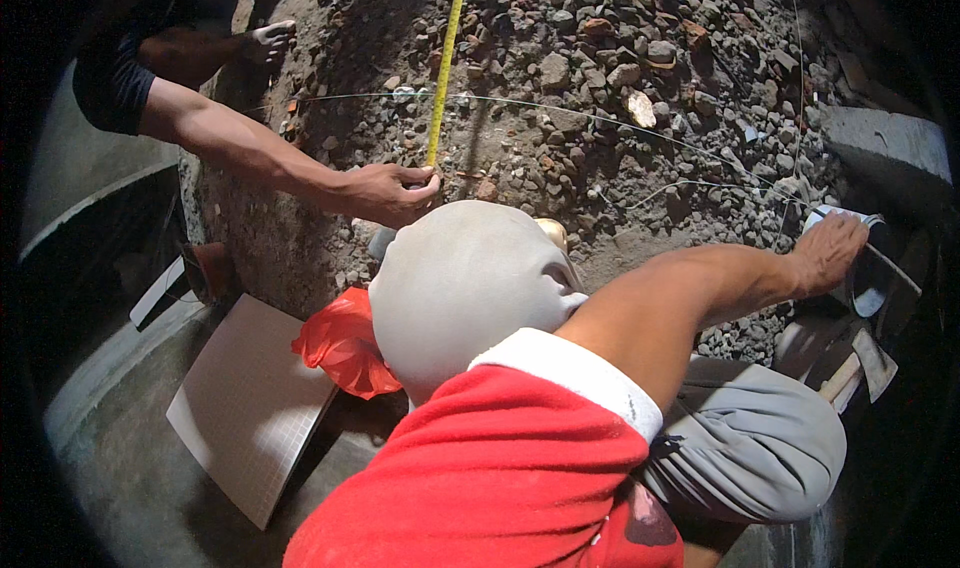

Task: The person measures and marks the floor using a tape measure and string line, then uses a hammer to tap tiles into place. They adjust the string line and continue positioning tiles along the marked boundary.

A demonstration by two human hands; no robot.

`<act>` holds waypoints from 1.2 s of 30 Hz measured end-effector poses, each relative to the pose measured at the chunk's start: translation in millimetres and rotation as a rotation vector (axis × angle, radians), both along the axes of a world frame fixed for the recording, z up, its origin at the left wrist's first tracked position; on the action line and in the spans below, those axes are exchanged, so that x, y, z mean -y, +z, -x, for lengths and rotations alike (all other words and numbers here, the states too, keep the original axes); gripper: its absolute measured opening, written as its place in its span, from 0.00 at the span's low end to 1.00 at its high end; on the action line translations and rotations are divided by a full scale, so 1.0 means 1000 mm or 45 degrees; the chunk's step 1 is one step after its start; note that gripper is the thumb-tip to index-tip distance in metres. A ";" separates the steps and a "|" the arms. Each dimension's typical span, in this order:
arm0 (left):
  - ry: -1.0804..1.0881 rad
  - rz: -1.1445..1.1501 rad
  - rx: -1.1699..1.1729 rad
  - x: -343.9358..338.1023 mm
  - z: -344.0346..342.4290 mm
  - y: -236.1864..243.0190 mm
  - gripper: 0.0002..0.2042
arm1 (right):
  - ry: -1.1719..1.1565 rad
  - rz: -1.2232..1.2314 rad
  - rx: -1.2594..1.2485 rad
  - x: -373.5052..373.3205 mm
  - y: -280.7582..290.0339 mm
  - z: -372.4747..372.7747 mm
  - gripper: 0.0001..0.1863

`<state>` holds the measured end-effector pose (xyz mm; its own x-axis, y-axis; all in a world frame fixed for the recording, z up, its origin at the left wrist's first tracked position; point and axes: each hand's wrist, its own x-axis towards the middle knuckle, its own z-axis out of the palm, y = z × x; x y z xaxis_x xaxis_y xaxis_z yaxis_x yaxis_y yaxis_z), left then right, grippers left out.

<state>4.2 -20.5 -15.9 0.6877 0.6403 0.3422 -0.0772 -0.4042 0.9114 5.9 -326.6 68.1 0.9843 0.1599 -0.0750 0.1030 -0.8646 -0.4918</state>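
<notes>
My left arm, out of a red sleeve with a white cuff, crosses my grey-trousered knees toward the right. At its end my left hand is closed on the rim of a white pail-like container, which looks tilted. What is inside it is hard to make out. I do not see my right hand. In front of my knees, a co-worker's hand pinches the lower end of a yellow measuring tape. The tape stretches away over gravelly ground.
Thin strings cross the gravel. Below the container lies a wooden-handled tool with a grey metal head. A concrete block lies at right. On the left are a tile and a red plastic bag. The co-worker's other hand rests farther back.
</notes>
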 end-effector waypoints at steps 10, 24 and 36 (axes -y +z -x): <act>-0.001 -0.058 -0.027 0.000 0.002 -0.006 0.14 | 0.060 0.034 -0.093 0.010 -0.020 0.020 0.24; -0.155 -0.042 -0.208 -0.007 0.013 0.001 0.22 | 0.210 0.114 -0.218 0.015 -0.042 0.041 0.22; 0.258 -0.217 -0.180 -0.150 0.040 -0.013 0.06 | 0.264 0.163 -0.786 -0.033 -0.030 0.073 0.19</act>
<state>-35.8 129.9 -28.6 0.6004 0.7107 0.3667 0.1434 -0.5468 0.8249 -67.4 -293.6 38.4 0.7042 0.2936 -0.6465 0.0055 -0.9128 -0.4085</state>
